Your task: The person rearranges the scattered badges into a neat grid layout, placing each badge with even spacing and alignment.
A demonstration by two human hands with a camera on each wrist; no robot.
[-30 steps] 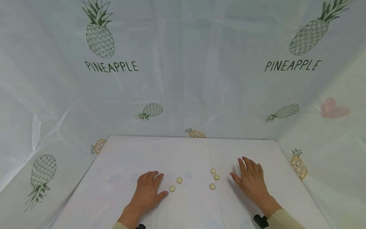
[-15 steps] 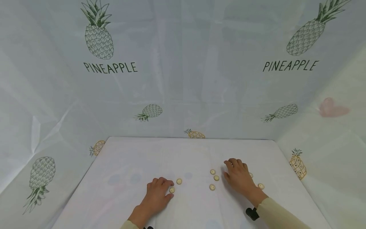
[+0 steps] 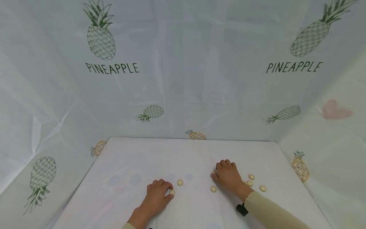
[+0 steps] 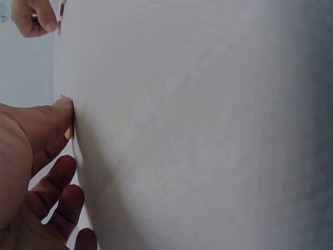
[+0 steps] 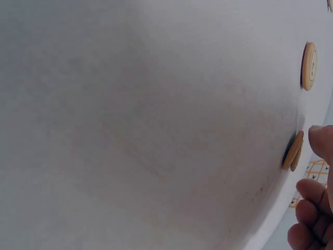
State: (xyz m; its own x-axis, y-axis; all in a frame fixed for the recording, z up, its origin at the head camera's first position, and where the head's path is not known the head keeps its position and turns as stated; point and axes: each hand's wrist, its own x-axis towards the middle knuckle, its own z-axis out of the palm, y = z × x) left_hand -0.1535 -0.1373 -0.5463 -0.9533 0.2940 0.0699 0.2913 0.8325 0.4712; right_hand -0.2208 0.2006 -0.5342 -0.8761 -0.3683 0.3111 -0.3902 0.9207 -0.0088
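Observation:
At the front left of the white table, my left hand (image 3: 156, 197) pinches a pale, round button (image 3: 172, 192) between thumb and index finger; in the left wrist view the button's edge (image 4: 68, 133) shows below the thumb. My right hand (image 3: 228, 177) reaches low over another button (image 3: 213, 172), its fingers bent and partly hiding it. The right wrist view has the thumb tip (image 5: 317, 136) close beside two overlapping buttons (image 5: 294, 151), with a gap visible. A further button (image 3: 213, 189) lies just in front of the right hand.
One button (image 3: 179, 182) lies behind the left hand's fingertips. Several more are right of the right hand, including one button (image 3: 251, 176) farther back and one button (image 3: 262, 188) beside the sleeve. Pineapple-printed cloth (image 3: 183, 79) surrounds the table (image 3: 137, 159).
My left hand has moved right onto the near-left button. My right hand has moved left and now covers part of the middle group, uncovering several buttons on the right.

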